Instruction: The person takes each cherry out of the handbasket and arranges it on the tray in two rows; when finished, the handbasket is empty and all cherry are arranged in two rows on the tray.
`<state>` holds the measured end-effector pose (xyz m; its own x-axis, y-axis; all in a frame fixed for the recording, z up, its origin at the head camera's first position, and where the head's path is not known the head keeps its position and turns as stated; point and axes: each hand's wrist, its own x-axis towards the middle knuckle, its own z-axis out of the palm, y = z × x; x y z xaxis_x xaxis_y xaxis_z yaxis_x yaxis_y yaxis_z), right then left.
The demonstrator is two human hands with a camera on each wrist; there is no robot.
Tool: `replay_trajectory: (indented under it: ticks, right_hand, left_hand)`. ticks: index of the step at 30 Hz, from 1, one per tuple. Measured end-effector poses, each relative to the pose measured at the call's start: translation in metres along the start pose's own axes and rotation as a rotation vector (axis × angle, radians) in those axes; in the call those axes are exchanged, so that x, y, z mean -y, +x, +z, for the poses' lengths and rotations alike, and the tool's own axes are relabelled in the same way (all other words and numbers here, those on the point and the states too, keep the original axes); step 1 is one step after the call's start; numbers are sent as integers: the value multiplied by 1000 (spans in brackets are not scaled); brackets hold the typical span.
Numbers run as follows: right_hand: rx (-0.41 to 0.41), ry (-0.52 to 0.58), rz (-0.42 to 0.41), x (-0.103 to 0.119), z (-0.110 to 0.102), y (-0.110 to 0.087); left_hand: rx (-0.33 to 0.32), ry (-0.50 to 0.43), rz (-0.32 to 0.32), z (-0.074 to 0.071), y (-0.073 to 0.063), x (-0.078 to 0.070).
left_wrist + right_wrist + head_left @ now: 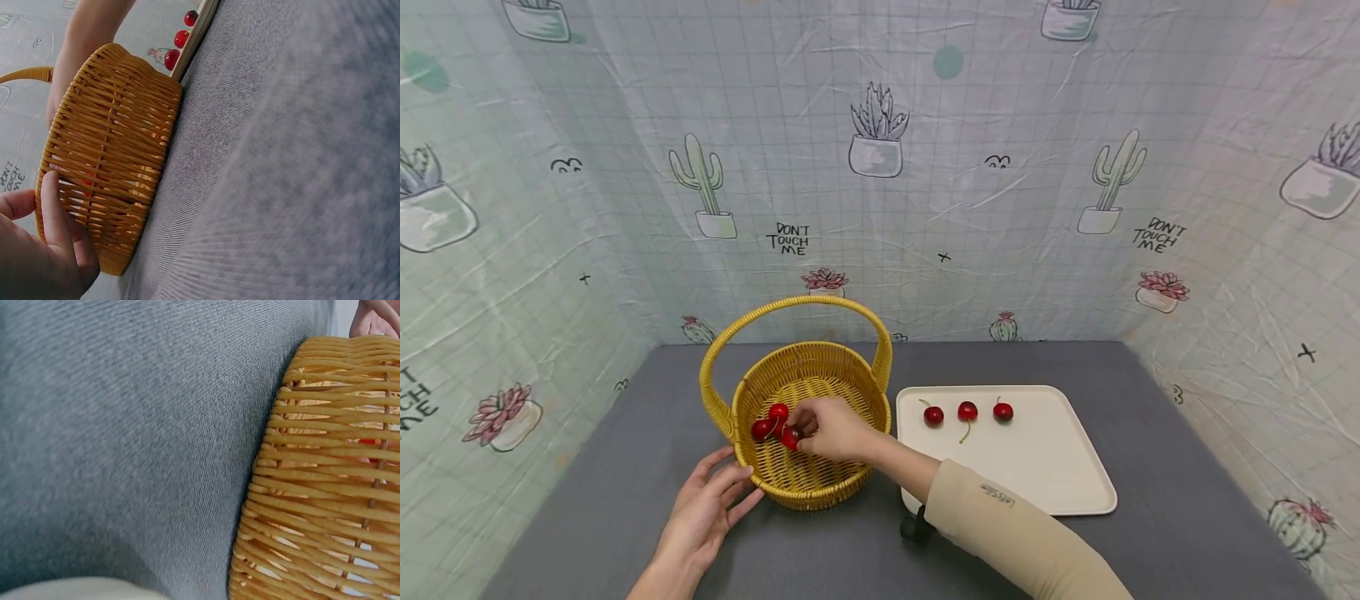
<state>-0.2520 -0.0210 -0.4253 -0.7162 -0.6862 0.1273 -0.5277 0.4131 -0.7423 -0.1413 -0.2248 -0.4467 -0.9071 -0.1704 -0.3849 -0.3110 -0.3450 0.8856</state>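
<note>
My right hand (831,429) reaches into a round yellow wicker basket (816,498) in the head view, thumb and fingertips pinching a dark red cherry (791,437) low inside it. Two more cherries lie beside it, a left one (762,430) and a back one (778,412). At the basket's near left side, my left hand (703,508) rests its spread fingers against the outer wall and rim. The left wrist view shows those fingers (57,219) fairly straight along the weave. In the right wrist view, the basket wall (325,481) hides most of the cherries.
A cream tray (1015,475) stands right of the basket, my right forearm crossing its near left corner. Three cherries with stems, one being the middle cherry (967,411), sit along its back. The basket's tall handle (797,302) arches above. Patterned cloth (925,208) surrounds the grey table (820,558).
</note>
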Motion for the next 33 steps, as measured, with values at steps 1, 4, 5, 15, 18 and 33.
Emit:
replay_trajectory:
  ticks: [1,4,5,15,18,33]
  right_hand:
    - [-3,7,-3,-1,-1,-1]
    - [-4,29,-13,-2,-4,-3]
    - [-3,30,-17,-2,-5,-5]
    - [-18,53,-54,0,-24,-15]
    - [-23,67,-53,0,-28,-17]
    - [-3,73,-73,2,-49,-36]
  left_hand:
    - [1,-1,0,0,0,0]
    - [-1,2,-2,0,0,0]
    - [-1,3,-1,0,0,0]
    - [-1,3,-1,-1,2,0]
    - [-2,6,1,-1,2,0]
    - [1,-7,-1,-1,0,-1]
